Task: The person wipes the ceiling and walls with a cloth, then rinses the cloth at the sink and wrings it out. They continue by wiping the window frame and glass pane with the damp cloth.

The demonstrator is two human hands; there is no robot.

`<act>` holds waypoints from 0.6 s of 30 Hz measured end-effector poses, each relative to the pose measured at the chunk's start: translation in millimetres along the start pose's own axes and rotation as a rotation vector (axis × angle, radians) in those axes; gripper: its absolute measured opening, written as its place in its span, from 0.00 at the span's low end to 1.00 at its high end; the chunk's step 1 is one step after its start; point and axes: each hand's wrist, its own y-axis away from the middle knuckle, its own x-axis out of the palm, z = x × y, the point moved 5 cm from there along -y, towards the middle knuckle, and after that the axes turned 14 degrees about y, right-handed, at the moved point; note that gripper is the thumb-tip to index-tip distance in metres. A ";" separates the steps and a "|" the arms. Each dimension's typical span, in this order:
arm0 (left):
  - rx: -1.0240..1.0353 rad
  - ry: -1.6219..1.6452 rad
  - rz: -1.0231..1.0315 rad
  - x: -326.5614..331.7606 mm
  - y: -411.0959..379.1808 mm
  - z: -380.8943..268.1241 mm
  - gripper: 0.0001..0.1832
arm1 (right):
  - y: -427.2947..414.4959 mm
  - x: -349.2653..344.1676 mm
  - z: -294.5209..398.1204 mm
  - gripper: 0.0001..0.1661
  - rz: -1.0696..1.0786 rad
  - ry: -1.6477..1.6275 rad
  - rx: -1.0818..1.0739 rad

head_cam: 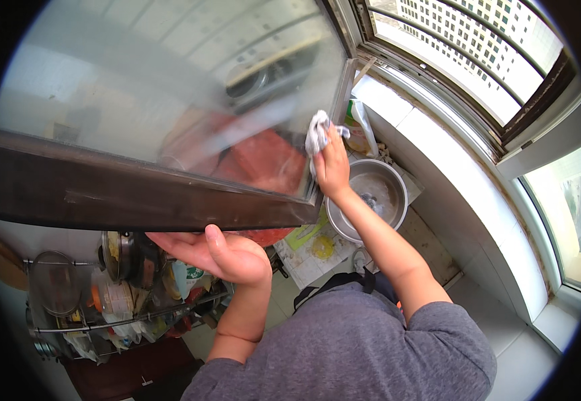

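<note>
In front of me a framed glass sash [150,200] with a dark brown frame stands across the upper left. My left hand [225,255] supports its lower edge, thumb up at the frame and fingers reaching under it. My right hand [334,168] presses a bunched white cloth [317,133] against the frame's right side, beside the pane [135,100]. The glass looks hazy, with red shapes and window bars showing in it. Below my right forearm sits a round metal basin [400,205] holding cloudy water and a dark grey item I cannot identify.
On the right, a curved white-tiled ledge [476,175] runs under an open barred window [471,50]. A plastic bag [363,128] leans behind the basin. At lower left, a metal rack [95,326] is crowded with pans and bags. A yellow item [322,246] lies near the basin.
</note>
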 end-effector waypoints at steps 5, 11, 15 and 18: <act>0.011 0.015 -0.015 1.0 1.2 5.4 0.48 | -80.4 12.2 -62.4 0.29 -0.144 0.050 0.037; 0.049 0.016 -0.036 -0.4 6.3 8.2 0.43 | -168.0 22.9 -128.3 0.28 -0.227 0.092 0.060; 0.071 -0.008 -0.014 6.4 5.3 6.3 0.42 | -190.0 21.9 -143.9 0.29 -0.251 0.117 0.171; 0.064 -0.014 -0.026 4.7 6.5 7.1 0.42 | -186.1 20.9 -137.2 0.22 -0.200 0.125 0.364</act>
